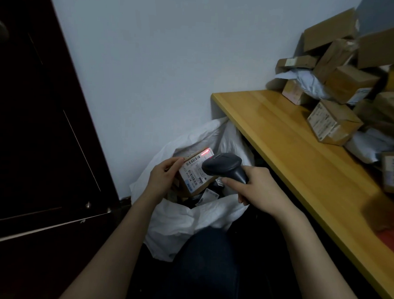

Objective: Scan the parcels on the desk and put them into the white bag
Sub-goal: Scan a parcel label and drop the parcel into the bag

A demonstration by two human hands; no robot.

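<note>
Dim corner: pale wall, dark wooden door (34, 119) at left, yellow wooden desk (282, 139) running along the right, its far end piled with cardboard parcels (335, 123) and a few pale poly mailers (370, 143) not yet processed. White bag (188, 219) stands open on the floor just beside the desk's near edge; labelled items are visible inside it, details too dark to read. Left hand (163, 177) holds a small cardboard box (195, 172) over the bag mouth, fingers curled along its left edge, thumb on the upper corner, label face tilted toward the camera. Right hand (255, 188) is wrapped closed around the handle of a dark handheld barcode scanner (222, 167), index finger extended along the underside near the trigger; scanner head sits close over the label, red scan line falling on the label's upper right corner. Judgement: scan step in progress, drop into bag to follow. Handling: box appears light, held one-handed by an edge pinch; stiff cardboard, corners intact, matte and not slippery, so an edge or corner grip suffices. Contents unknown, so lower rather than toss. Mailers likely soft and floppy; better grasped across the middle.
</note>
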